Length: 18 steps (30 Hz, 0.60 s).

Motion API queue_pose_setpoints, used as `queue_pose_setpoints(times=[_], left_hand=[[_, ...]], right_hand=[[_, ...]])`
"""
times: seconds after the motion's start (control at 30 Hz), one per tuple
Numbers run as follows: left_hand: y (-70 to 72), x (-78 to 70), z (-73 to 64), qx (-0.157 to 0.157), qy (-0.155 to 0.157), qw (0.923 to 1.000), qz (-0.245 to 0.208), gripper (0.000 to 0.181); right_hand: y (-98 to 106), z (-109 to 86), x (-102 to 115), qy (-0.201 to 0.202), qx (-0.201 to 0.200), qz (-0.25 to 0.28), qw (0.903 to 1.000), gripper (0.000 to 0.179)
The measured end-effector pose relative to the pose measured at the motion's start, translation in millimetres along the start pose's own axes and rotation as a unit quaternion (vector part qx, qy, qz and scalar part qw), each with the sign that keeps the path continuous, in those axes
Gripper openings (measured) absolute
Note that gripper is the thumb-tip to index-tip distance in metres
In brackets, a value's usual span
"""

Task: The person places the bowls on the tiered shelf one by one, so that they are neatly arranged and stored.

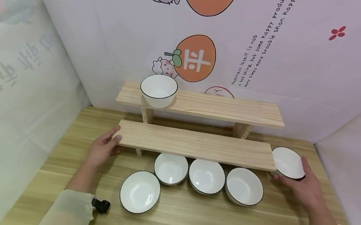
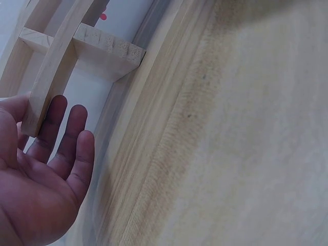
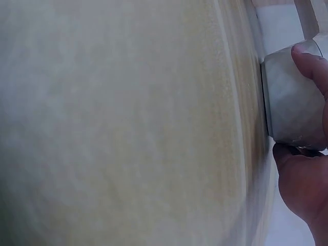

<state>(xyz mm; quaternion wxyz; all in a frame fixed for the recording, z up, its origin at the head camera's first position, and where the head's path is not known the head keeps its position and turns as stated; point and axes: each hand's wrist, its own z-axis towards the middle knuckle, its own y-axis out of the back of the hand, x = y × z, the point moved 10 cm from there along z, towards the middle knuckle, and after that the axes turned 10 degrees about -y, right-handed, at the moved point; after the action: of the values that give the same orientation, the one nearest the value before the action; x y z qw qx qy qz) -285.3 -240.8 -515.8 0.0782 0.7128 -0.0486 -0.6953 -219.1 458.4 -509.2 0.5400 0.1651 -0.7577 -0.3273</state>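
Note:
A two-tier wooden shelf [image 1: 196, 145] stands on the table. My left hand [image 1: 102, 149] grips the left end of its lower board, thumb on top and fingers beneath; in the left wrist view the board end [image 2: 38, 113] sits between thumb and fingers. At the shelf's right end my right hand [image 1: 309, 190] holds a white bowl [image 1: 287, 162] with a dark rim, thumb on the near side and fingers around the right. The right wrist view shows the thumb against the bowl's faceted outer wall [image 3: 294, 100]. The shelf board overlaps the bowl's left edge in the head view.
One white bowl [image 1: 158, 90] stands on the upper board's left part. In front of the shelf are three bowls in a row, left [image 1: 171, 168], middle [image 1: 207, 175] and right [image 1: 244, 186], plus another bowl [image 1: 140, 192] nearer. A printed cloth [image 1: 117, 41] hangs behind.

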Motion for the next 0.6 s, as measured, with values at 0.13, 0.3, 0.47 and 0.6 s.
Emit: queue_pose_setpoints(times=[0.13, 0.3, 0.47, 0.6], left_hand=[[-1.0, 1.6, 0.3, 0.003, 0.007, 1.0, 0.005, 0.066], [-1.6, 2.3, 0.7, 0.009, 0.005, 0.9999, 0.012, 0.065], [-0.6, 3.6, 1.7, 0.003, 0.006, 1.0, 0.004, 0.065], [-0.9, 3.6, 1.4, 0.005, 0.005, 1.0, 0.004, 0.065]], right_hand=[[2.6, 0.7, -8.9, -0.012, -0.007, 0.016, 0.9998, 0.125], [9.8, 0.5, -18.3, -0.021, -0.02, 0.023, 0.9993, 0.124], [20.6, -0.2, -20.1, -0.02, -0.031, 0.014, 0.9992, 0.121], [28.1, -1.8, -18.2, -0.015, -0.037, 0.01, 0.9992, 0.12]])
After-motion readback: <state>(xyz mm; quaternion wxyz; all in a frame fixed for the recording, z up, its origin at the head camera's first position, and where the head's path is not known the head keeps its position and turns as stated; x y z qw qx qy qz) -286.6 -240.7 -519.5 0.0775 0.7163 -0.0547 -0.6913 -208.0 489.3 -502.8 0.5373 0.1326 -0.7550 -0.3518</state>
